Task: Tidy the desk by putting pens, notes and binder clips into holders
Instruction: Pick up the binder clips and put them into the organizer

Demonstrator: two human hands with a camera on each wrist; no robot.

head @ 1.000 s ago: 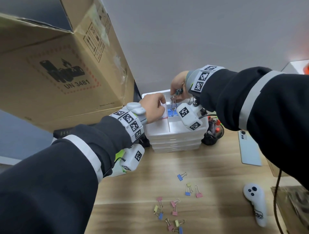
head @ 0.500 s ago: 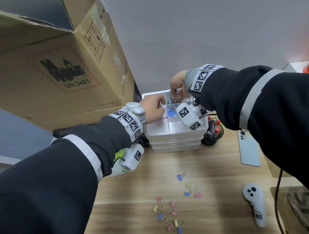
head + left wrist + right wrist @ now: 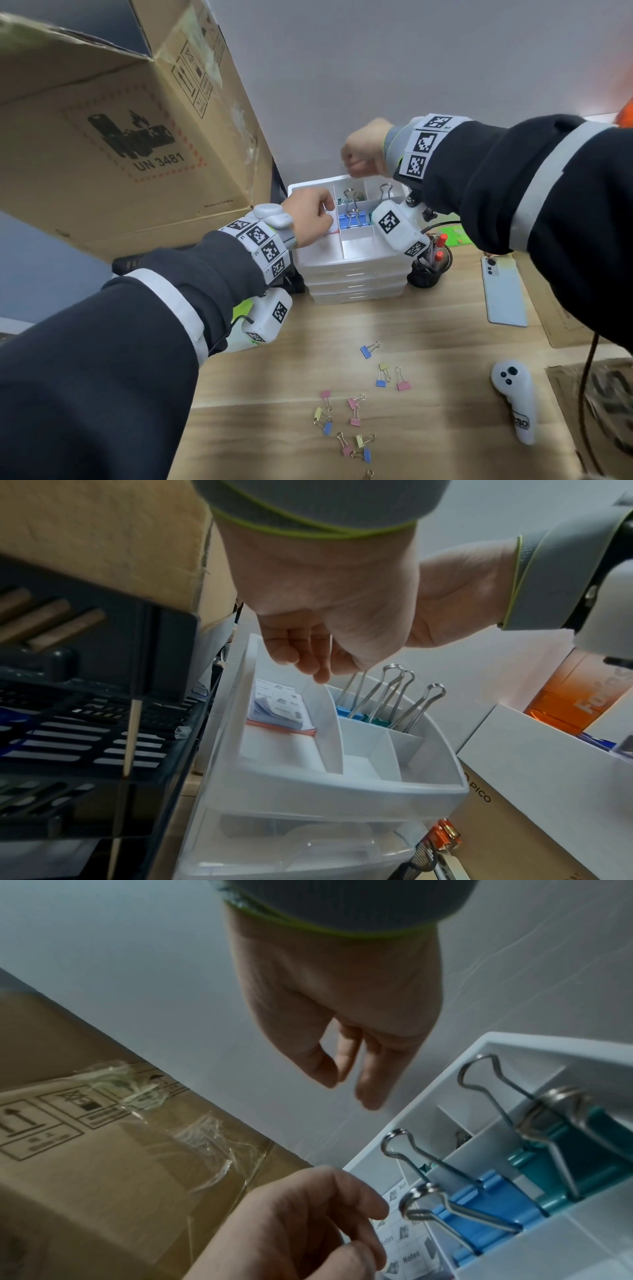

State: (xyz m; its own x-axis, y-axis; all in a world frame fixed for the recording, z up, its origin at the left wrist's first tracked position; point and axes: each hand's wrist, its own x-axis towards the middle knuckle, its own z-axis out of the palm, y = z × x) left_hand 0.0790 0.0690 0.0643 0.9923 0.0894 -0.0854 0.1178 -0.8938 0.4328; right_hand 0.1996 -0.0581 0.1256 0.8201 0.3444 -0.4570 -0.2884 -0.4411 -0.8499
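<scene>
A white compartment organizer [image 3: 352,269] stands at the back of the desk. A large blue binder clip [image 3: 354,219] [image 3: 493,1204] stands in a middle compartment with a teal clip [image 3: 589,1139] beside it, both free of any fingers. My right hand [image 3: 356,161] [image 3: 346,1088] hovers above the organizer's back edge, fingers relaxed and holding nothing. My left hand [image 3: 318,219] [image 3: 308,666] hangs over the left compartment with loosely curled fingers, one fingertip at the divider. Beneath it lies a pad of notes [image 3: 279,707]. Several small coloured binder clips [image 3: 356,411] lie scattered on the desk.
A big cardboard box [image 3: 120,120] leans close on the left, with a black rack [image 3: 85,723] below it. Right of the organizer sit a black mesh pen cup [image 3: 430,270], a phone [image 3: 503,294] and a white controller [image 3: 513,401]. A cable [image 3: 585,377] hangs at the far right.
My right hand has let go of the large clip's wire handle and risen above the organizer. The clip stays standing in its compartment. My left hand has hardly moved.
</scene>
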